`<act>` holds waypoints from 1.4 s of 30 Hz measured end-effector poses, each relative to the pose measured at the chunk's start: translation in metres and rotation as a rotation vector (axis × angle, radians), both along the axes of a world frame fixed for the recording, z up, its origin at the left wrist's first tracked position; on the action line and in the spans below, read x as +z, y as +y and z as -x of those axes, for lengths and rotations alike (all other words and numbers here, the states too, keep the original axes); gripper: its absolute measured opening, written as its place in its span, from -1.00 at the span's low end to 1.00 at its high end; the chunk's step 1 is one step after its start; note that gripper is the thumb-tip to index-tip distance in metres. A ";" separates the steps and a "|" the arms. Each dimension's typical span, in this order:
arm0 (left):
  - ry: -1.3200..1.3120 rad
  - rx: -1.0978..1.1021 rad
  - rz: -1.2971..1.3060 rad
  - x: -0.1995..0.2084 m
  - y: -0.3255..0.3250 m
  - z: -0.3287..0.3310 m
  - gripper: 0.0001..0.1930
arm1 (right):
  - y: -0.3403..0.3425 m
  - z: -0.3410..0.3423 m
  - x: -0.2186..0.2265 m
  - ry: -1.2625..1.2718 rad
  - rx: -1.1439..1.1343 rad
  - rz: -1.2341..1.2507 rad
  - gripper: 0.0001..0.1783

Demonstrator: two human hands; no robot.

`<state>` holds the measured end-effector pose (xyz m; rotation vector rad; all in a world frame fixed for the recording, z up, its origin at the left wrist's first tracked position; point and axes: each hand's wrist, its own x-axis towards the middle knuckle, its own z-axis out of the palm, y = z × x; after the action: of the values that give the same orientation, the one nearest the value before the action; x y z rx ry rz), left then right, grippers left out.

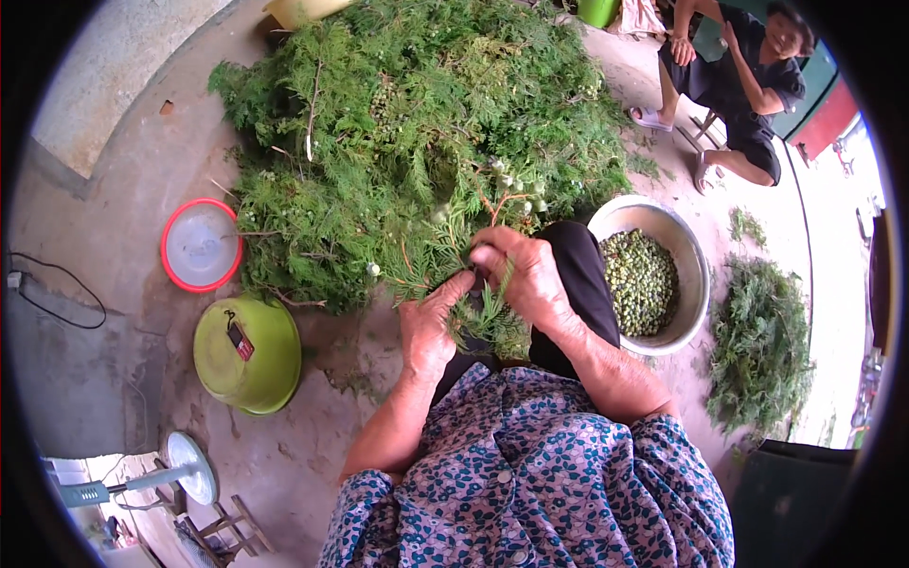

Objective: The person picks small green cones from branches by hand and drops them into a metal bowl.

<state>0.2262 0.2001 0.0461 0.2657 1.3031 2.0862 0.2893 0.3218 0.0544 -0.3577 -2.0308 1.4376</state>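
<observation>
Sprig [478,317]: a small green, feathery cutting lay over the person's lap, its long axis running from the near end, fanned out over the dark trousers [578,284], up and away toward the far side, where its tip merged with the large heap of greenery [407,142]. It sat directly between the two hands, touching both.

Left hand [428,327]: came in from the near-left, fingers curled, thumb and fingertips pinched on the sprig's left side near mid-stem. Closed around the sprig, not slack.

Right hand [525,275]: lay slightly farther and to the right, knuckles up, fingers bent down over the far part of the same sprig. It appeared clenched on the stem; what the fingertips pinched was hidden under the foliage. Neither hand was clearly nearer; both were in contact, the right on the far end, the left on the near end.

Outward: a metal bowl [696,284] holding small green round pods stood just right of the right forearm, near the knee. A smaller pile of stripped greens [762,346] lay farther right. To the left, on the concrete floor [123,227], stood a yellow-green basin [260,364] and, beyond it, a red-rimmed basin [199,246]. A second person [743,90] sat at far right, well apart from the work.
</observation>
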 end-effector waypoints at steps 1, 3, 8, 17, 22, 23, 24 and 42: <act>0.001 0.007 0.002 0.001 -0.001 0.002 -0.80 | -0.001 -0.003 0.009 -0.042 0.060 0.378 -0.90; 0.019 -0.011 0.102 0.002 -0.002 0.005 -0.81 | 0.005 -0.009 0.017 0.006 0.093 0.529 -0.86; -0.330 0.076 -0.051 -0.015 0.009 0.007 -0.76 | 0.001 -0.024 0.017 0.007 0.181 0.558 -0.86; -0.365 0.087 -0.010 -0.021 0.027 -0.003 -0.76 | 0.003 -0.015 -0.030 0.015 0.074 0.685 -0.80; -0.275 -0.122 0.151 -0.013 0.029 0.002 -0.81 | 0.015 -0.020 -0.030 -0.018 0.157 0.973 -0.87; -0.278 -0.154 0.160 -0.016 0.029 0.004 -0.79 | 0.017 -0.020 -0.027 0.010 0.160 1.070 -0.86; -0.276 -0.222 0.095 -0.023 0.029 0.006 -0.81 | 0.029 -0.023 -0.041 0.048 0.158 1.141 -0.83; -0.162 -0.469 0.173 -0.011 0.028 -0.001 -0.77 | 0.042 -0.026 -0.050 0.099 0.150 1.017 -0.85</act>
<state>0.2267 0.2286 0.0355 0.2871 1.1816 1.5602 0.3150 0.3636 0.0040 -0.5219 -1.1150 2.4459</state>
